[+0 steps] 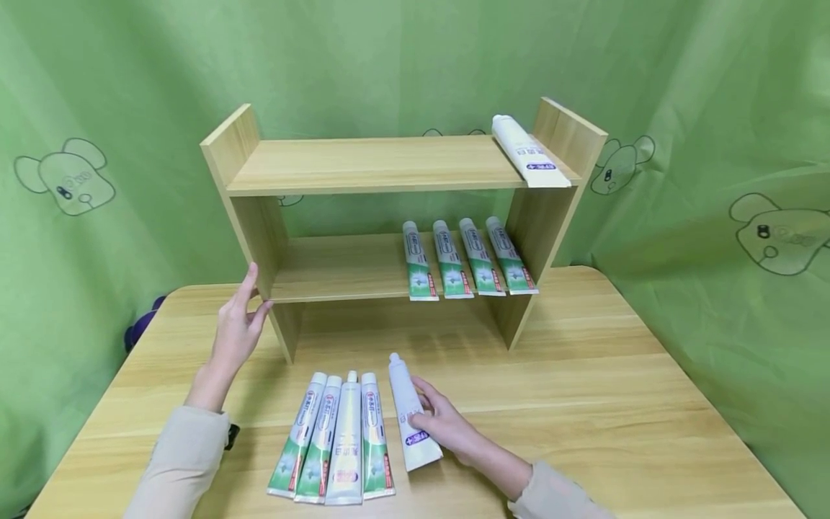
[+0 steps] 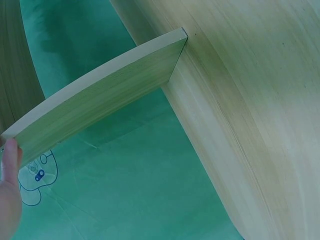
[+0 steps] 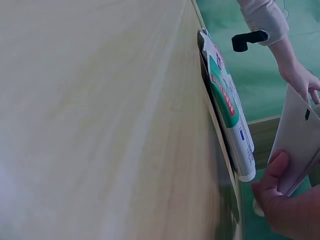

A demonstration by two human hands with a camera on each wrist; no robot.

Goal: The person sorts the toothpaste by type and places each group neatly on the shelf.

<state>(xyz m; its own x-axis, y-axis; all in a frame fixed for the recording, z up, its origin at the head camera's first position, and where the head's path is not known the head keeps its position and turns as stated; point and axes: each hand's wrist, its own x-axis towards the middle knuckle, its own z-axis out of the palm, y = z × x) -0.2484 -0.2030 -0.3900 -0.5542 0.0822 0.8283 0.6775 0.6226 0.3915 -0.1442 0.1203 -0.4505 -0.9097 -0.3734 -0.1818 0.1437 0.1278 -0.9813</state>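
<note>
A green cartoon-print fabric curtain (image 1: 389,65) backs the pale wood-grain desk (image 1: 616,389). The left hand (image 1: 235,328), fingers extended and gripping nothing, touches the pale two-tier wooden shelf (image 1: 382,167), presumably to steady it. Three green-and-white squeeze tubes (image 1: 375,436) and a pearly tube (image 1: 346,432) lie on the desk, caps shelfward. The white purple-labelled tube (image 1: 403,393) before the shelf is pinched by the right hand's (image 1: 447,425) fingers, presumably leaving the cap end free.
</note>
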